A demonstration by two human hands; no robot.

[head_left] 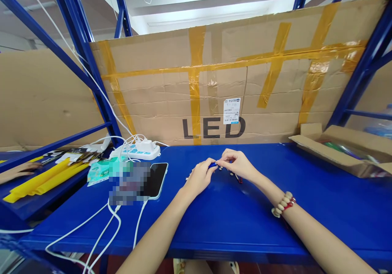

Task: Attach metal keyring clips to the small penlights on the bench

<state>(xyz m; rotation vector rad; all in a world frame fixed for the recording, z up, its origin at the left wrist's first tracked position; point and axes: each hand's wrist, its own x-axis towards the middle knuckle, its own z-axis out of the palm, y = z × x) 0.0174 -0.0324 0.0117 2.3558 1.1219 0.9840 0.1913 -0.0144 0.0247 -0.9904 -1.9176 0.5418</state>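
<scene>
Both hands work close together over the middle of the blue table [251,221]. My left hand [199,177] is closed, with a small blue piece [212,165] between its thumb and fingers; its exact kind is too small to tell. Facing it from the right, my right hand [239,163] is pinched, fingertips at the end of the blue piece. What that pinch holds, if anything, I cannot make out. Beneath the right hand lie tiny shiny bits [232,174] and a thin dark red item [238,179], partly hidden. A beaded bracelet [283,204] circles my right wrist.
Left of my hands lie a phone [157,180], a green-white packet [99,170] and a white power strip [141,151] with trailing cables [118,225]. An open cardboard box [346,155] stands right. Taped cardboard [165,98] walls the back. Another person's hand [21,170] shows far left.
</scene>
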